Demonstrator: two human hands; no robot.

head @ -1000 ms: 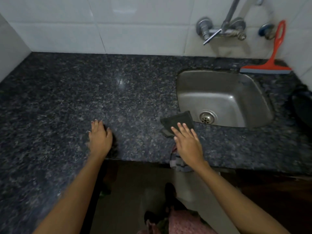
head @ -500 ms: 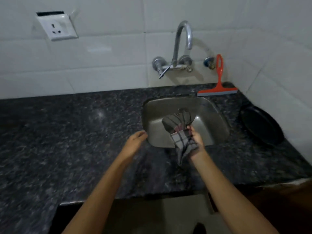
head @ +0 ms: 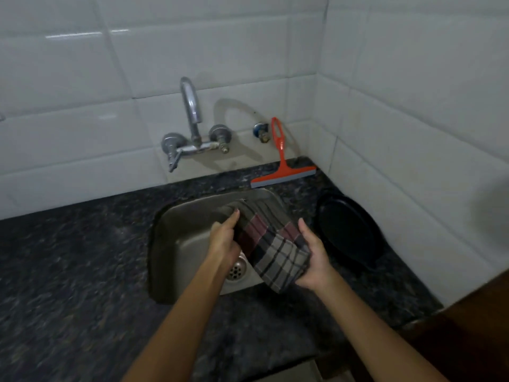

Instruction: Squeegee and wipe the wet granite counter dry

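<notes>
A checked grey and maroon cloth (head: 271, 244) hangs bunched over the steel sink (head: 176, 238). My left hand (head: 224, 239) grips its left side and my right hand (head: 314, 257) holds its lower right end. An orange squeegee (head: 282, 168) leans against the tiled wall behind the sink, its blade on the dark speckled granite counter (head: 77, 271). Neither hand touches the squeegee.
A chrome wall tap (head: 192, 128) arches over the sink's back edge. A black round pan (head: 349, 232) lies on the counter right of the sink, close to the corner wall. The counter's front edge runs just below my forearms.
My right hand lifted the cloth off the counter edge and carried it over the sink. My left hand left the counter and now grips the cloth too. The view has turned toward the sink.
</notes>
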